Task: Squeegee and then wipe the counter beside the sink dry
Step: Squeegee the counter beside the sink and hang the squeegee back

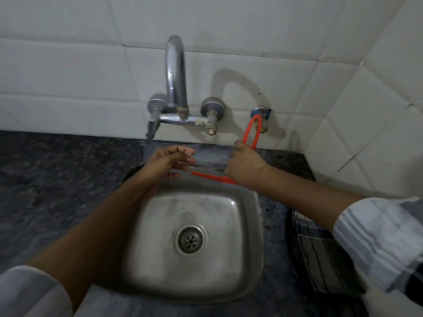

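Note:
My right hand (246,167) grips a red squeegee (253,131) by its looped handle. The loop points up toward a blue wall fitting (259,111). The red blade (210,176) lies along the back rim of the steel sink (256,225), on the narrow strip of dark counter (210,156) below the tap. My left hand (170,162) hovers just left of the blade's tip, fingers loosely apart and holding nothing. A dark striped cloth (315,255) lies on the counter to the right of the sink, partly under my right forearm.
A chrome wall tap (176,88) with two valves arches over the sink's back edge. Dark speckled counter (57,179) stretches to the left. White tiled walls (366,110) close in behind and on the right. The drain (190,240) sits mid-basin.

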